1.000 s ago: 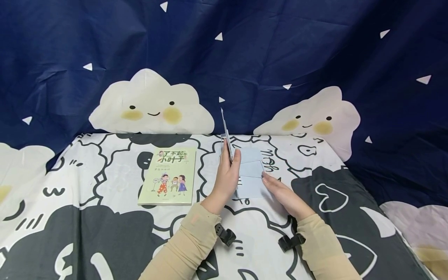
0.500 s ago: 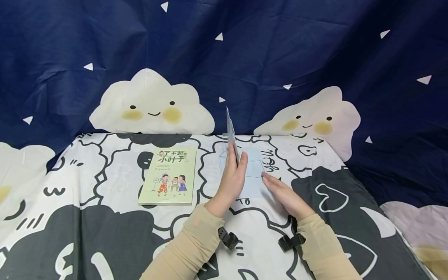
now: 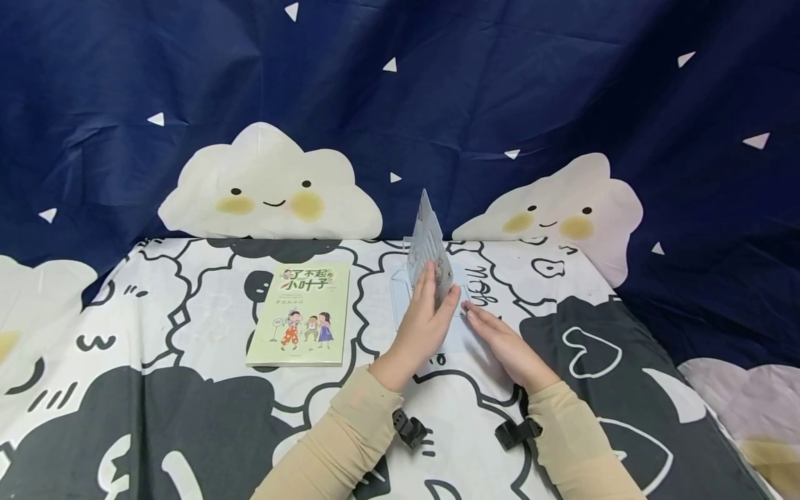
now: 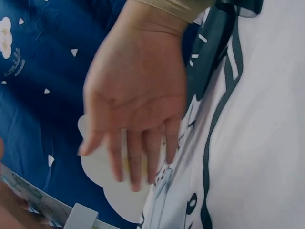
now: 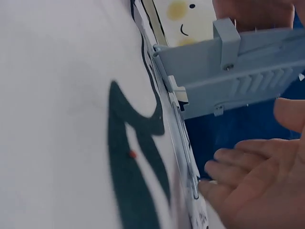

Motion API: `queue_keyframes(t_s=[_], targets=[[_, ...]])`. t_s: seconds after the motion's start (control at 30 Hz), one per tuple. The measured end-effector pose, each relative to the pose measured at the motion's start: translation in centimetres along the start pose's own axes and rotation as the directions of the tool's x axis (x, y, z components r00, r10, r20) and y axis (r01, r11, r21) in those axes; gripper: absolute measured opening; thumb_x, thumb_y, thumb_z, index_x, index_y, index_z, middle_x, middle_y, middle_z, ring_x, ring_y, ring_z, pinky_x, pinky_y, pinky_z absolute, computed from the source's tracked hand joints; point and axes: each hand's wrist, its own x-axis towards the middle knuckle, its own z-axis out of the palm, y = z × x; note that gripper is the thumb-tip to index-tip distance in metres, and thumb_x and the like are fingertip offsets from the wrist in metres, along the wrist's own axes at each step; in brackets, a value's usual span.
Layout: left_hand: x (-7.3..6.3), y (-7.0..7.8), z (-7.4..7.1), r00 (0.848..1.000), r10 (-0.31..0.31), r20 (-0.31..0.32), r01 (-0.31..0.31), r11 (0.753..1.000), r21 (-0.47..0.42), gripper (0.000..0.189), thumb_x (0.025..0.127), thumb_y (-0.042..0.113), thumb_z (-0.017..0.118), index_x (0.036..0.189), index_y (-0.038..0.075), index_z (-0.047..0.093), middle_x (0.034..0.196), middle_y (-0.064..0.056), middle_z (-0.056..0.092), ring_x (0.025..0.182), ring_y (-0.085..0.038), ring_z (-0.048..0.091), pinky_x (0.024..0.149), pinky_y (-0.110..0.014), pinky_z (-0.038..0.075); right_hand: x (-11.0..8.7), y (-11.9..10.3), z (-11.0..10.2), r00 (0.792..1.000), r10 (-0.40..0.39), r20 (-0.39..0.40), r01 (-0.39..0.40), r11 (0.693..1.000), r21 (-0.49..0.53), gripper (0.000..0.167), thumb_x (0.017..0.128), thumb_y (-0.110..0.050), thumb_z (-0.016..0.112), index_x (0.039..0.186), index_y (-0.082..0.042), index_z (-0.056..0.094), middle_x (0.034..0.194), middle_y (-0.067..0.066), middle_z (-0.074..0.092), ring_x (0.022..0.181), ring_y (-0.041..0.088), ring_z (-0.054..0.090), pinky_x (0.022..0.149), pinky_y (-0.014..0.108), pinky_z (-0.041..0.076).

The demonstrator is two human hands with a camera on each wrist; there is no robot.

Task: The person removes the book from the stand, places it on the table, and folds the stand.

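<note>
A light-blue folding book stand (image 3: 465, 340) lies on the printed cloth, its slotted panel (image 3: 431, 239) raised from the base. With fingers on the panel's picture side and thumb opposite, my left hand (image 3: 421, 326) grips its near part. A small bracket (image 5: 226, 43) sticks out from the panel in the right wrist view. My right hand (image 3: 503, 344) has straight fingers, their tips right at the base's right edge. In the left wrist view, the right hand (image 4: 138, 95) shows its palm with nothing in it. Part of the base is hidden behind the left hand and panel.
A green paperback book (image 3: 300, 316) with cartoon children lies flat to the left of the stand. White, black-lined cloth (image 3: 206, 326) covers the surface. A dark-blue curtain (image 3: 437, 90) with smiling clouds hangs behind it.
My left hand has moved right with the raised panel, which has swung from nearly edge-on to showing its slotted, pictured face. The right hand stays almost where it was at the base edge.
</note>
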Motion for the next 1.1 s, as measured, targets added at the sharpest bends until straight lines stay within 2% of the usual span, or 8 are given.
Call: queue_keyframes(t_s=[0.17,0.33,0.53,0.63,0.8,0.97,1.1], targets=[[-0.1,-0.3,0.6,0.999,-0.021,0.026,0.017,0.991,0.132,0.072,0.106,0.042,0.036,0.158,0.001,0.008,0.166,-0.016,0.01,0.152,-0.033,0.019,0.121,-0.051,0.023,-0.3,-0.8,0.5,0.991,-0.116,0.071,0.107,0.988,0.115,0.066,0.108,-0.039,0.033,0.159,-0.005,0.009,0.166,0.015,0.011,0.154,0.03,0.009,0.124,0.045,0.01],[0.0,-0.5,0.7,0.998,-0.034,0.053,0.027,0.991,0.132,0.073,0.106,0.04,0.037,0.158,0.0,0.007,0.166,-0.018,0.008,0.153,-0.032,0.016,0.123,-0.05,0.02,-1.0,-2.1,1.0,0.972,-0.204,0.115,0.177,0.963,0.205,0.069,0.109,-0.043,0.028,0.159,-0.006,0.0,0.166,0.017,0.005,0.153,0.033,0.009,0.124,0.039,0.015],[0.0,-0.8,0.7,0.997,-0.042,0.064,0.033,0.99,0.138,0.074,0.103,0.036,0.044,0.158,0.0,0.009,0.166,-0.019,0.01,0.153,-0.033,0.016,0.123,-0.05,0.019,-1.7,-3.5,1.4,0.954,-0.291,0.072,0.256,0.917,0.307,0.071,0.109,-0.041,0.026,0.157,0.002,-0.004,0.166,0.021,-0.001,0.152,0.036,0.003,0.115,0.02,0.03],[0.0,-1.0,0.8,0.995,-0.061,0.081,0.048,0.986,0.157,0.076,0.102,0.038,0.045,0.158,0.001,0.01,0.166,-0.018,0.011,0.153,-0.033,0.016,0.123,-0.049,0.019,-2.0,-3.9,1.4,0.951,-0.306,0.038,0.276,0.9,0.337,0.071,0.109,-0.04,0.026,0.157,0.003,-0.005,0.165,0.022,-0.001,0.153,0.036,0.002,0.115,0.019,0.03],[-0.1,-1.3,0.9,0.994,-0.057,0.095,0.038,0.982,0.186,0.077,0.102,0.041,0.047,0.158,0.0,0.013,0.165,-0.02,0.015,0.153,-0.033,0.017,0.123,-0.049,0.019,-2.3,-4.3,1.4,0.949,-0.315,0.014,0.287,0.882,0.374,0.074,0.109,-0.04,0.027,0.156,0.002,-0.012,0.165,0.021,-0.006,0.153,0.036,-0.002,0.118,0.024,0.026],[-0.1,-1.5,1.2,0.994,-0.061,0.087,0.044,0.981,0.188,0.077,0.101,0.04,0.051,0.157,-0.001,0.017,0.163,-0.021,0.019,0.151,-0.035,0.022,0.122,-0.049,0.022,-2.4,-4.6,1.1,0.929,-0.368,0.018,0.333,0.86,0.387,0.071,0.109,-0.04,0.024,0.157,-0.001,-0.011,0.165,0.02,-0.008,0.152,0.039,-0.003,0.114,0.017,0.032],[-0.2,-1.6,1.4,0.992,-0.095,0.086,0.078,0.979,0.186,0.076,0.1,0.037,0.054,0.156,-0.003,0.02,0.162,-0.022,0.023,0.15,-0.037,0.025,0.122,-0.05,0.024,-2.4,-4.9,0.8,0.91,-0.414,0.007,0.378,0.839,0.39,0.066,0.109,-0.038,0.021,0.158,-0.001,-0.006,0.165,0.024,-0.003,0.151,0.041,-0.001,0.111,0.015,0.035]])
